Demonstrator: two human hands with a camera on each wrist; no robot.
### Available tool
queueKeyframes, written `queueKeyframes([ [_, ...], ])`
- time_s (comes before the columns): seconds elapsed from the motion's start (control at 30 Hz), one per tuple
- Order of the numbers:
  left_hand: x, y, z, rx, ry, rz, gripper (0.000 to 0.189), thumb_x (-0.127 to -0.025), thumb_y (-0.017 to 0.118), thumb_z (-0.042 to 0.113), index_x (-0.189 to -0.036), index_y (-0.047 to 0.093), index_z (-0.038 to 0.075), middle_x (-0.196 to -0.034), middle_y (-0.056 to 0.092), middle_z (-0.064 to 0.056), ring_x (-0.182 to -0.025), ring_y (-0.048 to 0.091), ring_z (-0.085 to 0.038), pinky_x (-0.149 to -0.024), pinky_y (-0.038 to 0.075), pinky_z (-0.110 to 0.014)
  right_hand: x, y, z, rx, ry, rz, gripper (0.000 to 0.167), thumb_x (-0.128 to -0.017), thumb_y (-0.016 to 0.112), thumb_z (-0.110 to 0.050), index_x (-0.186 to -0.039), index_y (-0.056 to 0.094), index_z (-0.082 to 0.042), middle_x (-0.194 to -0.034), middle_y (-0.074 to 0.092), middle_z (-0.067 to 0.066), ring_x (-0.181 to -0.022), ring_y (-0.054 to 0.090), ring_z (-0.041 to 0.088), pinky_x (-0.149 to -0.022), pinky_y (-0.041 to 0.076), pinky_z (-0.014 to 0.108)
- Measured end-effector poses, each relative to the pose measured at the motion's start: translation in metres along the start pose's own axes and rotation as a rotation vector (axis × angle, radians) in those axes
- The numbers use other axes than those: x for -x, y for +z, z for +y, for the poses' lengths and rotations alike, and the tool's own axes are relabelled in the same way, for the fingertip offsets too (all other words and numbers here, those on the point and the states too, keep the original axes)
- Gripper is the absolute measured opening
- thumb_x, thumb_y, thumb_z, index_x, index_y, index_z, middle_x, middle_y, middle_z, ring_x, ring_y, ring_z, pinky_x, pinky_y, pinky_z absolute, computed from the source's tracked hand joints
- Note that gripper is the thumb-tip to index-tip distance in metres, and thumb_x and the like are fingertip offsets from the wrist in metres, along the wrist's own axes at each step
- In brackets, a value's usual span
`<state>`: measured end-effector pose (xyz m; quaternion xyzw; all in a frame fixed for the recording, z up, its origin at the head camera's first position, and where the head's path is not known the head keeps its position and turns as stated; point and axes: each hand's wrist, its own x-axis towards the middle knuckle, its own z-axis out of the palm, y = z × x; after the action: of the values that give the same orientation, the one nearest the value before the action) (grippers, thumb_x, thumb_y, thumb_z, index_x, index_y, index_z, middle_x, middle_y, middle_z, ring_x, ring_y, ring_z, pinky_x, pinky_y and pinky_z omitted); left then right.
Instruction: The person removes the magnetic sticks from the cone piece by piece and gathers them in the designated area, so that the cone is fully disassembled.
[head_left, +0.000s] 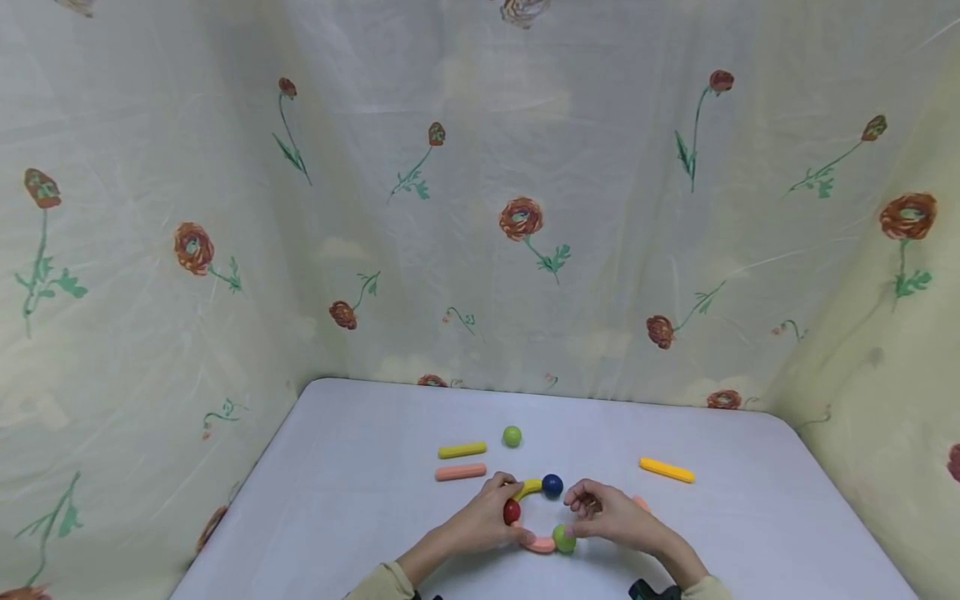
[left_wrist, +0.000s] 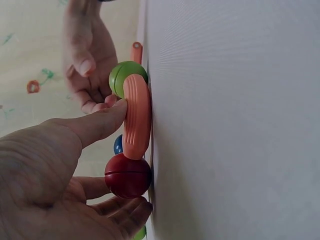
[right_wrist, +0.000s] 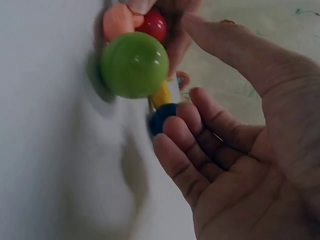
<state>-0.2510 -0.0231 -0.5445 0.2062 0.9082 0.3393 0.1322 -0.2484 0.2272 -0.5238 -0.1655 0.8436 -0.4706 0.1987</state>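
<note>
A partial ring of toy pieces lies on the table: a green ball [head_left: 564, 538], a ridged pink curved piece [left_wrist: 137, 115], a red ball [left_wrist: 127, 176], a yellow curved piece [head_left: 531, 487] and a blue ball [head_left: 552, 486]. Its right side is a gap between the green and blue balls. My left hand [head_left: 483, 517] grips the ring's left part, thumb against the pink curved piece and fingers around by the red ball and yellow piece. Beside the gap, my right hand [head_left: 615, 521] holds nothing, its fingers loosely bent and its thumb close to the green ball.
Behind the ring lie a yellow-green stick [head_left: 462, 450], a pink stick [head_left: 461, 472] and a second green ball [head_left: 512, 436]. An orange-yellow stick [head_left: 666, 470] lies at the right. Part of another pink piece [head_left: 641, 502] shows behind my right hand. A flowered curtain [head_left: 480, 275] surrounds the white table [head_left: 345, 467].
</note>
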Motion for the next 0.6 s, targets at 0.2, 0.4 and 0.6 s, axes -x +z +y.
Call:
queueKeyframes([
  [0.2,-0.0011,-0.0003,-0.0016,0.006,0.015,-0.004,0.081,-0.076,0.079,0.045,-0.141,0.048,0.007,-0.133,0.045,-0.006,-0.111,0.05,-0.013,-0.092,0.049,-0.03,0.0001,0.0082,0.0007,0.006,-0.035,-0.113,0.04,-0.08,0.079,-0.023,-0.108,0.058,-0.004,-0.096,0.06,0.006,-0.085,0.053,0.017,-0.07,0.046,0.021],
  [0.4,-0.0015,-0.0003,-0.0013,0.023,0.005,-0.01,0.08,-0.077,0.079,0.044,-0.141,0.048,0.008,-0.133,0.045,-0.006,-0.111,0.05,-0.014,-0.091,0.049,-0.031,-0.0004,0.0083,0.0041,0.077,-0.073,-0.109,0.036,-0.079,0.079,-0.024,-0.104,0.06,-0.006,-0.093,0.06,0.002,-0.081,0.054,0.012,-0.069,0.047,0.02],
  [0.6,0.0003,0.0001,0.0006,0.056,-0.006,-0.02,0.081,-0.077,0.079,0.043,-0.141,0.047,0.005,-0.136,0.044,-0.007,-0.118,0.046,-0.017,-0.098,0.046,-0.038,-0.0018,0.0096,0.0057,0.127,-0.074,-0.094,0.029,-0.078,0.079,-0.021,-0.1,0.065,-0.009,-0.088,0.063,-0.001,-0.077,0.056,0.01,-0.066,0.047,0.02],
])
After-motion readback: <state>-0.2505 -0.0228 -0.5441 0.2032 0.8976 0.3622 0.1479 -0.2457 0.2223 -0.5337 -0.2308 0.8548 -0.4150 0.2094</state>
